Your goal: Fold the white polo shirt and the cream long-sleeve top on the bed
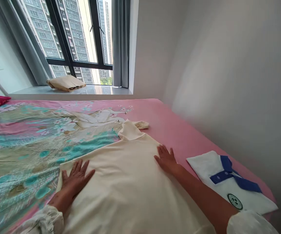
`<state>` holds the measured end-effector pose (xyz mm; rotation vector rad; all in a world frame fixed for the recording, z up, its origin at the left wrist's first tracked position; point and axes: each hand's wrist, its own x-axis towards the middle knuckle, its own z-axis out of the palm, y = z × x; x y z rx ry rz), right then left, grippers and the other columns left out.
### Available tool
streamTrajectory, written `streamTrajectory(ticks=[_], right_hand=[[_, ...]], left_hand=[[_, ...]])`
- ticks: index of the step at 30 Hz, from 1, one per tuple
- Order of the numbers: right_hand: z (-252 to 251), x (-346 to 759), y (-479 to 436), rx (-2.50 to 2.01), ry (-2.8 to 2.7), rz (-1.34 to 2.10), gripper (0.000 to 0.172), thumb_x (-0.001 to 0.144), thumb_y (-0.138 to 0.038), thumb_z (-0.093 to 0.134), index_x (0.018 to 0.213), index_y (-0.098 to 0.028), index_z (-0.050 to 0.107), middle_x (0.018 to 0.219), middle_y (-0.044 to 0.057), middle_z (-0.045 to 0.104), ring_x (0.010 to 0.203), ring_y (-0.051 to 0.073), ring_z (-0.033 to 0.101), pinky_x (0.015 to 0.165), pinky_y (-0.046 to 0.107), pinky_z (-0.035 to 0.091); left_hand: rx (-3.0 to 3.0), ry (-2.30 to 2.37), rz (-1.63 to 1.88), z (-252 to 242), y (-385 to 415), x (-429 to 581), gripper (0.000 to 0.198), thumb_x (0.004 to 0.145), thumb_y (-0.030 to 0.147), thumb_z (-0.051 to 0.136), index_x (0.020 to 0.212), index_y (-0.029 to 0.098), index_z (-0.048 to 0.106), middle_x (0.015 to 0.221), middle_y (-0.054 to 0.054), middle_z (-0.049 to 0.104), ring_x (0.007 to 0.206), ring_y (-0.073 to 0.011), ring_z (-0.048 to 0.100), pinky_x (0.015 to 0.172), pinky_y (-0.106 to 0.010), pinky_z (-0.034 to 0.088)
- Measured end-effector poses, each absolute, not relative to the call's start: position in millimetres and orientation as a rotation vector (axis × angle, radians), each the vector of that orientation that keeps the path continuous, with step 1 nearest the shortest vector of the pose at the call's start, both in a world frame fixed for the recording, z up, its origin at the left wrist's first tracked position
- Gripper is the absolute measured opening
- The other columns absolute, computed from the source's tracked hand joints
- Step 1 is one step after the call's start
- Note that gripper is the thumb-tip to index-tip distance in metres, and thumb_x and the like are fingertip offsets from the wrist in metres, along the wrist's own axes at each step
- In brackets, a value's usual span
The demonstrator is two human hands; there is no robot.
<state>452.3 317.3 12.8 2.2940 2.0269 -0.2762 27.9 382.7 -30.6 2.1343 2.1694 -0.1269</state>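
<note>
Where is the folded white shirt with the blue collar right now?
In the head view, the white shirt lies at lower right on the pink bedsheet, to the right of the cream turtleneck and near the wall.

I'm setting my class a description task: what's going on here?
A person's left hand and right hand lie on a cream, high-necked fabric garment, spread over a pink bedsheet with teal print. The left is near its left edge, the right near its upper right edge. A folded, blue-collared white shirt lies to the right.
</note>
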Motion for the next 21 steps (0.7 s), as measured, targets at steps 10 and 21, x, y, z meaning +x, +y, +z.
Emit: streamTrajectory(ticks=[10,21], right_hand=[[-33,513,198,2.319,2.016,-0.242,0.064,0.09,-0.05,0.025,0.147,-0.019,0.023,0.153,0.005,0.018,0.142,0.024,0.013,0.114,0.051,0.007],[-24,468,138,2.215,2.205,-0.371,0.064,0.09,-0.053,0.027,0.147,-0.024,0.021,0.154,0.002,0.013,0.142,0.021,0.009,0.114,0.051,0.003]], left_hand=[[2.304,1.935,-0.204,-6,269,-6,0.056,0.089,0.047,0.031,0.143,0.029,0.03,0.154,-0.002,0.02,0.142,-0.0252,0.014,0.11,-0.058,-0.009],[2.422,1.718,-0.075,-9,165,53,0.06,0.088,0.052,0.03,0.144,0.031,0.025,0.154,-0.001,0.016,0.143,-0.0228,0.013,0.113,-0.054,0.003]])
